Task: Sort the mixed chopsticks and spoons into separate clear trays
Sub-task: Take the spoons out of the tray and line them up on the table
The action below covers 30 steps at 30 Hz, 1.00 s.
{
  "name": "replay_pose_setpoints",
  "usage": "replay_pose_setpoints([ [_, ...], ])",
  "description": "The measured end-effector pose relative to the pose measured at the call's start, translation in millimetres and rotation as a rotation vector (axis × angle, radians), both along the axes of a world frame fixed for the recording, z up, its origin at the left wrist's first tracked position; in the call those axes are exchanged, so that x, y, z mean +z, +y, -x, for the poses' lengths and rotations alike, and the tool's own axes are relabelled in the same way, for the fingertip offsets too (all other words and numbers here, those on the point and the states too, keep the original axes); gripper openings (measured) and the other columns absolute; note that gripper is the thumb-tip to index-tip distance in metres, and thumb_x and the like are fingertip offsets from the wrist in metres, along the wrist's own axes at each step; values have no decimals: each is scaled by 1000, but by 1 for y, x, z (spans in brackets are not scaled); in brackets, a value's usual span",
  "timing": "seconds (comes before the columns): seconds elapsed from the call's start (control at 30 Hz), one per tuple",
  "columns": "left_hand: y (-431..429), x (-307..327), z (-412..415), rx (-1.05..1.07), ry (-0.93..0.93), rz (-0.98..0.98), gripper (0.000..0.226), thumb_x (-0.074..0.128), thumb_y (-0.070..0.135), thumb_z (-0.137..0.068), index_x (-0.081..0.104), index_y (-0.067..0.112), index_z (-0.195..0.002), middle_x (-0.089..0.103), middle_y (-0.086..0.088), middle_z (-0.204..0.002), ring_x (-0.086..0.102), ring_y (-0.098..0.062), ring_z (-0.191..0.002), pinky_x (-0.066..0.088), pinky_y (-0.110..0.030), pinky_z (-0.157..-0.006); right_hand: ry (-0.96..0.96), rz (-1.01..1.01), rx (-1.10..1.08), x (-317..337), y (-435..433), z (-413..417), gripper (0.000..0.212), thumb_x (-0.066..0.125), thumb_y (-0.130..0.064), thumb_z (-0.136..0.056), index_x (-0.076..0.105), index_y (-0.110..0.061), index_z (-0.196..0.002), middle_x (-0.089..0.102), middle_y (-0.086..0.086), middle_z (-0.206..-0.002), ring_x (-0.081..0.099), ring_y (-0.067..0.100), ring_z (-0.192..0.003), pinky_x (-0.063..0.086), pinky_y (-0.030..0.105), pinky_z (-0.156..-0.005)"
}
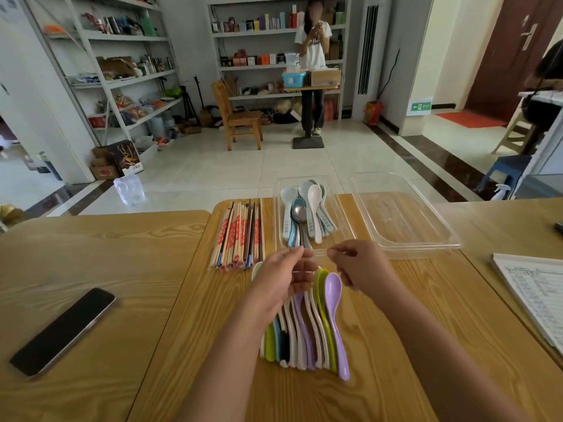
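Note:
A clear tray (345,222) at the table's far edge holds several pale blue and white spoons (313,208) and a metal one. Left of it lies a pile of chopsticks (237,236), some in red-printed wrappers. To its right stands an empty clear tray (405,217). A row of white, green, purple and blue plastic spoons (333,315) lies on the table in front of me. My left hand (283,278) and right hand (362,264) hover above that row by the spoon tray's near rim, both pinching a thin clear piece (304,271) between them.
A black phone (64,330) lies at the left on the wooden table (152,284). Printed papers (536,293) sit at the right edge. Beyond the table a person stands by shelves, with a wooden chair (237,117) on the tiled floor.

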State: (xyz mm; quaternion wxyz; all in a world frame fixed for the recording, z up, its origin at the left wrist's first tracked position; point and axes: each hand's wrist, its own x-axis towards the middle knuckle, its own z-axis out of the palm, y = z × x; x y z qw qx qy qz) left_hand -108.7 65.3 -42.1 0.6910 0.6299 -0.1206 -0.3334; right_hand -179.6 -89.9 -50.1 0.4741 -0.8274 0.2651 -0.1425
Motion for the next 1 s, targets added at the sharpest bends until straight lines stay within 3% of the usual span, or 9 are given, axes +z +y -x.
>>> replay_pose_setpoints([
  [0.23,-20,14,-44,43,23,23,30,46,25,-104,65,3,-111,69,-9,-86,63,-18,-72,54,-29,-67,69,142,-46,23,-35,-87,13,60,-14,-94,71,-10,-89,69,7,-68,58,10,-47,47,23,-46],
  [0.33,-31,17,-57,57,37,11,29,46,25,-104,65,5,-110,69,-7,-83,63,-16,-71,55,-28,-67,159,175,-59,15,-44,-125,17,62,-7,-88,68,-1,-103,69,11,-80,68,20,-64,59,33,-56],
  [0.47,-42,17,-72,60,21,-15,29,46,26,-104,65,6,-109,70,-6,-82,63,-16,-73,53,-28,-69,250,347,-41,5,-44,-150,28,58,-3,-88,58,2,-115,59,9,-90,62,24,-77,43,24,-51],
  [0.6,-46,13,-79,68,18,-25,29,45,27,-104,65,7,-109,70,-6,-84,63,-16,-75,53,-28,-69,294,464,-54,-1,-43,-161,22,50,-2,-89,60,3,-108,55,9,-86,56,26,-81,46,31,-65],
  [0.67,-46,11,-80,70,20,-22,29,45,27,-104,65,7,-108,70,-7,-85,63,-16,-75,53,-28,-69,291,456,-52,-4,-44,-166,18,50,-2,-89,60,2,-103,55,9,-85,56,25,-81,48,31,-66],
  [0.83,-45,13,-80,81,38,-14,30,45,27,-104,64,5,-111,69,-8,-87,62,-17,-76,53,-27,-68,318,220,-59,0,-50,-170,13,55,-11,-90,55,-5,-78,55,4,-65,52,13,-50,34,20,-38],
  [1.0,-36,21,-68,99,37,25,28,45,25,-104,65,6,-108,69,-9,-88,63,-18,-76,54,-27,-66,243,71,-118,12,-59,-151,13,58,-7,-91,60,-1,-80,61,10,-66,59,19,-52,46,25,-45],
])
